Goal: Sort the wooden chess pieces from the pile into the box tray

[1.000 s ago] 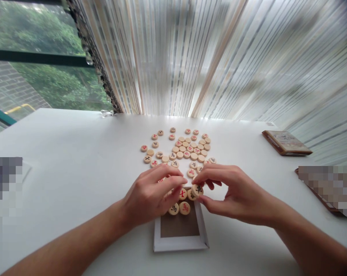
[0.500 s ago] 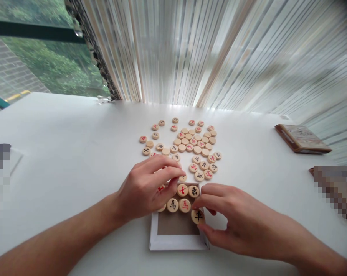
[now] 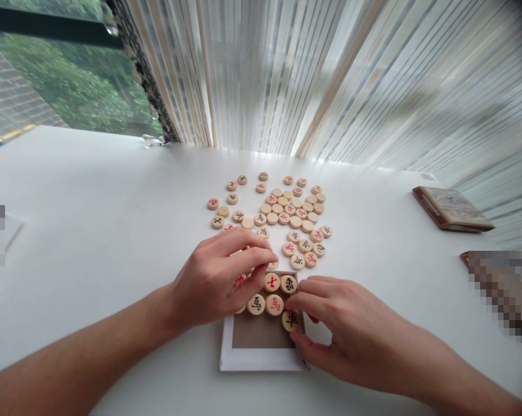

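My right hand [image 3: 336,326] pinches a round wooden Chinese chess piece [image 3: 291,320] with a black character between thumb and index finger, at the right side of a shallow white-rimmed box [image 3: 261,359]. Inside the box lie rows of such pieces, among them a black horse piece [image 3: 256,304], a red horse piece [image 3: 274,304] and a black elephant piece [image 3: 289,283]. Over the box's far left corner is my left hand [image 3: 222,274], its fingers curled and closed. Whatever its fingertips may hold is hidden, and the hand covers some pieces.
Beyond the box, many more pieces [image 3: 295,222] lie scattered on the white table [image 3: 114,231], some face down. A flat brown-edged box [image 3: 454,209] rests at the right, with another partly blurred item nearer. Striped curtains [image 3: 252,75] hang along the far edge.
The view has shifted slightly, moving the box a little left and up in the picture. My right hand has brought its piece slightly left, farther inside the box. My left hand keeps its pose.
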{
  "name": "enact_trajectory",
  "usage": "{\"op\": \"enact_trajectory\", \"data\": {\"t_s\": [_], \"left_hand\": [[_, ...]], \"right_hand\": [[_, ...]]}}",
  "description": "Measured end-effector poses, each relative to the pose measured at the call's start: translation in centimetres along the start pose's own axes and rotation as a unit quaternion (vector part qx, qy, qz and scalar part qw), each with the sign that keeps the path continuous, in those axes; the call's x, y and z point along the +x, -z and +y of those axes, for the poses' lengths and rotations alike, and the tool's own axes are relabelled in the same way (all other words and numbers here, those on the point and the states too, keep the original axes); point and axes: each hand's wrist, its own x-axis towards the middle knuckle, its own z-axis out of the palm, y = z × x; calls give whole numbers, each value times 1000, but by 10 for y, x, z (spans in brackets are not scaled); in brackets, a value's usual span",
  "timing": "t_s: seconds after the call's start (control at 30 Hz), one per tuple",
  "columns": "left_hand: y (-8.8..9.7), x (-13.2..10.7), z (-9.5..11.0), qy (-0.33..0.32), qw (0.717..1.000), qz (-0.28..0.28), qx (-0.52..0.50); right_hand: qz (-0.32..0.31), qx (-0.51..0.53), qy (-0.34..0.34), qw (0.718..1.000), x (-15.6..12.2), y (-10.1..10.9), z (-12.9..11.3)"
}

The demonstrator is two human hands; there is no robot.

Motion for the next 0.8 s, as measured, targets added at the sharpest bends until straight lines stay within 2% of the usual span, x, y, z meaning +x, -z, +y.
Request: {"op": "enact_trajectory", "data": {"t_s": [0.33,0.67,0.8], "left_hand": [[-1,3,2,1,1000,-4,2],[0,1,1,-2,1000,-2,0],[-1,1,1,-2,1000,0,-3]], "right_hand": [[77,-83,0,994,-5,-13,-1],[72,-99,4,992,-4,-19,-4],[65,-90,-13,994,-5,-18,-4]]}}
